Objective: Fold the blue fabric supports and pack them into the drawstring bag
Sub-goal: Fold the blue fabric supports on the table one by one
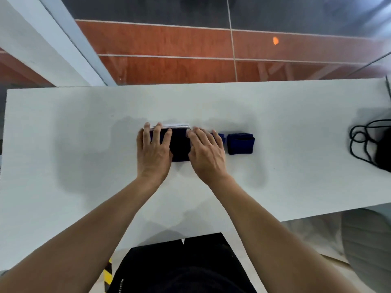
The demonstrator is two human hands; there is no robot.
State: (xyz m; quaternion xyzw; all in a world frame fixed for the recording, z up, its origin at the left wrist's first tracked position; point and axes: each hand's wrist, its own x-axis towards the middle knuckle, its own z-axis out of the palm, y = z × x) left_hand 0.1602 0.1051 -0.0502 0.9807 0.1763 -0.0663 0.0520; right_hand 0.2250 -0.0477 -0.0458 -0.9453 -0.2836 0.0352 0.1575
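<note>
A dark blue fabric support point(181, 144) with a white band along its far edge lies in the middle of the white table point(84, 134). My left hand point(154, 151) presses flat on its left part, fingers spread. My right hand point(206, 152) presses flat on its right part. A second blue support point(241, 143), folded into a small square, lies just right of my right hand. Another bit of blue fabric point(221, 137) peeks out beside my right fingers. The black drawstring bag point(384, 152) with looped cords point(360, 142) lies at the table's far right edge.
Beyond the table's far edge is a red and dark tiled floor point(169, 41). A grey chair seat point(368, 244) sits at the lower right, below the table's near edge. My dark clothing fills the bottom centre.
</note>
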